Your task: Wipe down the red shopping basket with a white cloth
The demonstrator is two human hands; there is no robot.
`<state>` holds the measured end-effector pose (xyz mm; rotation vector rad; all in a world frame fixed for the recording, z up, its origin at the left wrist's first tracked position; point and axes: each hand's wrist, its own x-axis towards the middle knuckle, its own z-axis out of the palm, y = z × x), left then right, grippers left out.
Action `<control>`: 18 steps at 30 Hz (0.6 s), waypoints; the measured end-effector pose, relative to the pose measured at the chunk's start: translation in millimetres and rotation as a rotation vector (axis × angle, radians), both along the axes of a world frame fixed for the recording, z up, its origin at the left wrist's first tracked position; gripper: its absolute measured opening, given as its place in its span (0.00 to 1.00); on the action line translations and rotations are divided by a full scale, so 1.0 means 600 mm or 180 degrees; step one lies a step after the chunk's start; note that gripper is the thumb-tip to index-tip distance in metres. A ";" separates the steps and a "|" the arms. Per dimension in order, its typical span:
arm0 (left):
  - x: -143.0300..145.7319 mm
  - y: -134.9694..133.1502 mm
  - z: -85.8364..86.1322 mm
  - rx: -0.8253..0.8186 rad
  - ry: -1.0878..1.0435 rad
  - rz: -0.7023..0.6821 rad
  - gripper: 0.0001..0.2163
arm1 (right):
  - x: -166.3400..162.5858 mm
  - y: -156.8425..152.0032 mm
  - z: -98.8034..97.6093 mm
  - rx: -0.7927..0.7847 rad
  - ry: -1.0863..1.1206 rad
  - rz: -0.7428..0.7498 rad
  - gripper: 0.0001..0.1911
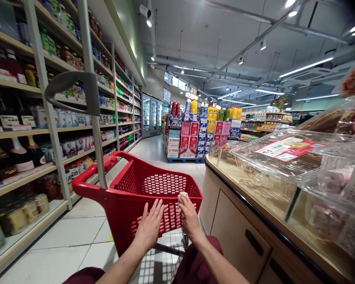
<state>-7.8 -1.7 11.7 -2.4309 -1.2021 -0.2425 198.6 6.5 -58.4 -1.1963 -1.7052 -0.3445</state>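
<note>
A red plastic shopping basket on wheels (142,185) stands on the tiled floor in front of me. My left hand (150,225) lies flat against its near wall, fingers stretched out and together. My right hand (188,215) presses a small white wad, maybe a cloth or tissue (183,196), against the basket's near rim. The basket's grey pull handle (72,92) rises up at the left.
Shelves of bottles, jars and cans (32,130) line the left side. A counter with clear lidded food bins (284,157) runs along the right. A stacked display of boxes and drink bottles (195,134) stands ahead in the aisle, with fridges (150,114) behind.
</note>
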 end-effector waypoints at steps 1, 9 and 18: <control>-0.002 -0.002 0.000 -0.0031 0.0009 -0.0018 0.30 | -0.010 -0.001 -0.006 -0.0038 -0.0073 0.0057 0.19; -0.027 0.001 0.017 0.0227 -0.0115 0.0166 0.28 | -0.077 -0.003 0.050 0.0167 -0.0200 0.0058 0.18; -0.064 -0.009 0.012 0.0230 -0.0011 0.0328 0.28 | -0.118 0.001 0.032 0.0271 -0.0325 0.0344 0.16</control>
